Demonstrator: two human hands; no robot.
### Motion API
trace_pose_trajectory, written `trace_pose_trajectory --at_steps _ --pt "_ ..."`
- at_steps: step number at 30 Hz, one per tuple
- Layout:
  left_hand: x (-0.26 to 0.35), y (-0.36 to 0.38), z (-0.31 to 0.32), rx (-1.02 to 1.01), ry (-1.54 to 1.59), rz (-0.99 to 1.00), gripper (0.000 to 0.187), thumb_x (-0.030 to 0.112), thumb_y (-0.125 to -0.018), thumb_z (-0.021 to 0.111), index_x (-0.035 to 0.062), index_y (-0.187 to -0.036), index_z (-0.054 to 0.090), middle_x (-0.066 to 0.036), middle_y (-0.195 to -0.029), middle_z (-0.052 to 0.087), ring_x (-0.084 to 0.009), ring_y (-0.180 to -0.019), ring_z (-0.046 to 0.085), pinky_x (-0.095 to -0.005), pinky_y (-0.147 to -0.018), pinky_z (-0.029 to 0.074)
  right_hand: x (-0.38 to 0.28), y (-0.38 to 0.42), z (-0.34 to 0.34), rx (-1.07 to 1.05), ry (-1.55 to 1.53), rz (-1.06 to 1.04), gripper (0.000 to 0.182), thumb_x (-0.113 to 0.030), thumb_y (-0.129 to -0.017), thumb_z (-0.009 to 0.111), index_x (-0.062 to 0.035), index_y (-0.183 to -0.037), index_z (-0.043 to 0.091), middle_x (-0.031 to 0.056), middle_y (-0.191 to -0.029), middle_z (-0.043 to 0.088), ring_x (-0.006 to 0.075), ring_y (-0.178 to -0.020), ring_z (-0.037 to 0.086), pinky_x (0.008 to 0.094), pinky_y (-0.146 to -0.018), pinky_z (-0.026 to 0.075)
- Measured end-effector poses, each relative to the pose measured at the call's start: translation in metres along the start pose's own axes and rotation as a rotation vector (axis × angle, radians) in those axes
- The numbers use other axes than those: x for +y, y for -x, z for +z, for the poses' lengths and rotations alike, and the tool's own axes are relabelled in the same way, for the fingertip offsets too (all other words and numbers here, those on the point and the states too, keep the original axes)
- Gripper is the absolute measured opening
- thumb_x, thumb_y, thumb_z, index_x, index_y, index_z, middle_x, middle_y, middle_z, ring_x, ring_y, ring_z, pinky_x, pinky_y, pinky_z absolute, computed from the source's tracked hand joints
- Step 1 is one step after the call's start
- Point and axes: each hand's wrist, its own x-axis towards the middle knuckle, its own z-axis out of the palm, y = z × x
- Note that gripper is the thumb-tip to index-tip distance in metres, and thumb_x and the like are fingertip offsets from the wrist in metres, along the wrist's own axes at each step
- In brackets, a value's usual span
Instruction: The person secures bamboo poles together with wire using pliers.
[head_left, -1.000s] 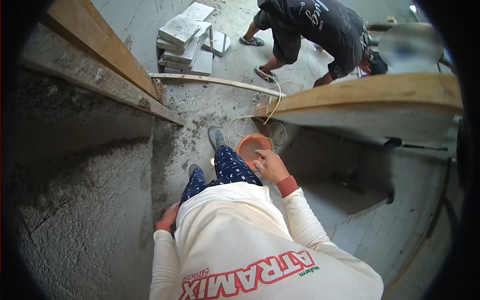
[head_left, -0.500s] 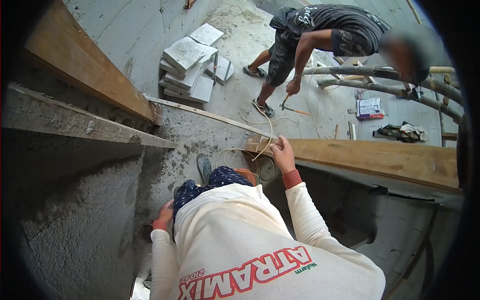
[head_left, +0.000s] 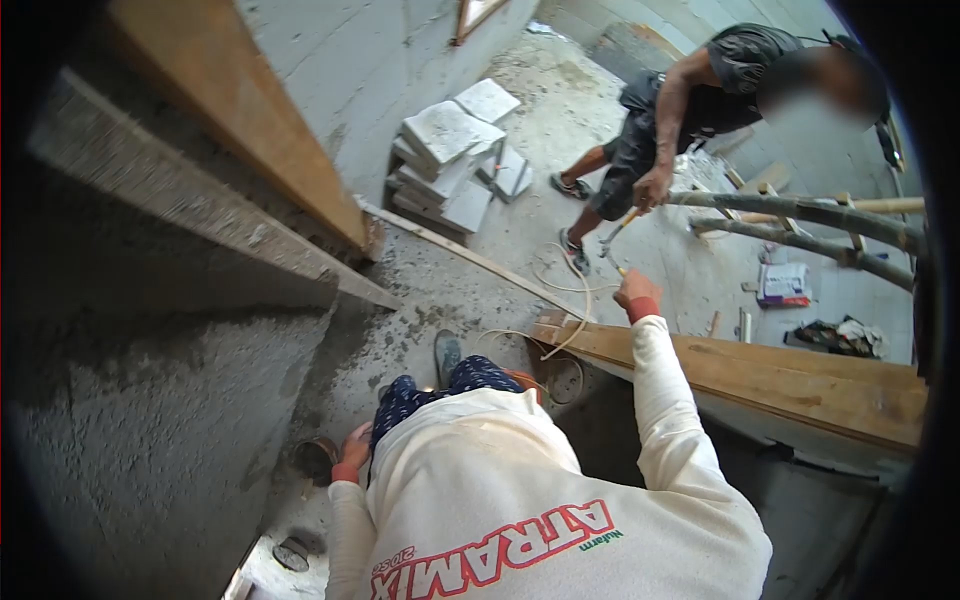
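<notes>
My right hand (head_left: 636, 290) reaches out past the wooden door frame, its fingers closed round the handle end of a hammer-like tool (head_left: 612, 243). Another person's hand (head_left: 654, 188) grips the other end of that tool. That person (head_left: 690, 110), in dark clothes, leans forward beyond the frame. Down beside my thigh hangs my left hand (head_left: 357, 446), near a round brown pot-like object (head_left: 315, 459); its fingers are partly hidden against the dark patterned trousers (head_left: 480, 375).
Pale blocks (head_left: 450, 150) are stacked by the wall. A thin strip (head_left: 470, 258) crosses the doorway low down, between wooden posts (head_left: 800, 385). A cable (head_left: 575, 320) loops over the floor. Curved poles (head_left: 820, 212), a printed bag (head_left: 783, 285) and cloth (head_left: 840, 337) lie at right.
My right hand has reached forward and taken hold of the tool's end. The other person has straightened somewhat and extended the tool towards me. The camera view has shifted.
</notes>
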Motion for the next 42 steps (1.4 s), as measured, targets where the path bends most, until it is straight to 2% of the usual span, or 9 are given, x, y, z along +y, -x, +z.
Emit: trace_pose_trajectory --at_steps 6,10,13,22,27,33,38,39,42 --pt "0.0 0.043 0.007 0.145 0.014 0.112 0.044 0.027 -0.101 0.06 0.0031 -0.138 0.063 -0.015 -0.133 0.069 -0.0248 -0.122 0.065 -0.035 -0.105 0.049 -0.029 0.026 0.014 0.298 -0.386 -0.353 0.039 -0.039 -0.101 0.059 -0.0016 -0.101 0.07 0.0233 -0.089 0.071 0.0455 -0.082 0.066 0.0525 -0.073 0.05" --pt "0.052 0.075 -0.019 0.218 0.069 0.196 0.045 0.025 -0.097 0.065 0.0055 -0.137 0.064 -0.016 -0.126 0.072 -0.0258 -0.113 0.071 -0.0364 -0.097 0.054 -0.067 0.121 -0.023 0.342 -0.982 -0.578 0.034 -0.03 -0.1 0.072 -0.008 -0.08 0.055 -0.0048 -0.07 0.036 0.0082 -0.065 0.033 0.029 -0.056 0.028" --pt "0.11 0.098 -0.037 0.273 0.103 0.317 0.051 0.018 -0.096 0.065 0.0074 -0.146 0.056 -0.017 -0.135 0.067 -0.0273 -0.116 0.07 -0.0356 -0.097 0.055 -0.086 0.214 -0.06 -0.029 -1.317 -0.458 0.033 -0.029 -0.1 0.072 -0.0081 -0.081 0.054 -0.0048 -0.07 0.036 0.009 -0.064 0.034 0.0291 -0.058 0.029" --pt "0.249 0.228 -0.113 0.33 -0.294 0.878 0.094 -0.001 -0.082 0.066 0.0004 -0.163 0.019 -0.022 -0.167 0.026 -0.0351 -0.156 0.025 -0.0392 -0.126 0.023 -0.209 0.429 -0.116 0.402 -1.055 -1.458 0.04 -0.004 -0.07 0.069 0.0025 -0.109 0.067 0.0182 -0.105 0.061 0.0379 -0.094 0.059 0.0453 -0.086 0.049" --pt "0.207 0.276 -0.107 0.277 -0.323 0.792 0.067 0.004 -0.082 0.064 0.0 -0.145 0.042 -0.024 -0.151 0.043 -0.0398 -0.134 0.046 -0.0436 -0.109 0.04 -0.272 0.485 -0.074 0.104 -1.274 -1.77 0.048 -0.014 -0.076 0.076 -0.0028 -0.122 0.068 0.0233 -0.13 0.063 0.0469 -0.12 0.059 0.0537 -0.102 0.047" --pt "0.195 0.312 -0.061 0.494 -0.276 0.624 0.042 0.009 -0.083 0.064 -0.0015 -0.123 0.057 -0.026 -0.115 0.065 -0.0437 -0.108 0.062 -0.0511 -0.092 0.049 -0.298 0.507 -0.051 -0.346 -1.337 -1.805 0.042 -0.015 -0.084 0.074 0.0004 -0.123 0.069 0.018 -0.113 0.072 0.0411 -0.105 0.068 0.0489 -0.104 0.043" --pt "0.219 0.309 -0.042 0.593 -0.316 0.555 0.052 0.01 -0.085 0.065 -0.0043 -0.132 0.051 -0.029 -0.126 0.059 -0.0467 -0.121 0.054 -0.0529 -0.104 0.044 -0.304 0.477 -0.062 -0.922 -1.303 -1.648 0.037 -0.014 -0.1 0.062 0.0057 -0.132 0.062 0.0108 -0.1 0.071 0.0186 -0.088 0.063 0.0328 -0.088 0.05" --pt "0.228 0.31 -0.039 0.584 -0.292 0.547 0.057 0.01 -0.085 0.065 -0.0053 -0.137 0.047 -0.03 -0.13 0.057 -0.0477 -0.127 0.051 -0.0532 -0.109 0.042 -0.301 0.471 -0.105 -0.79 -1.293 -1.814 0.016 -0.016 -0.105 0.06 -0.0016 -0.105 0.068 0.003 -0.082 0.063 0.0083 -0.071 0.053 0.0261 -0.064 0.043" --pt "0.248 0.315 -0.028 0.729 -0.293 0.56 0.054 0.018 -0.089 0.073 -0.0007 -0.136 0.057 -0.023 -0.122 0.062 -0.0399 -0.116 0.061 -0.049 -0.099 0.049 -0.309 0.456 -0.109 -0.997 -1.269 -1.69 0.018 -0.017 -0.107 0.058 -0.0027 -0.098 0.064 -0.0022 -0.076 0.055 0.0061 -0.066 0.043 0.0248 -0.059 0.036"
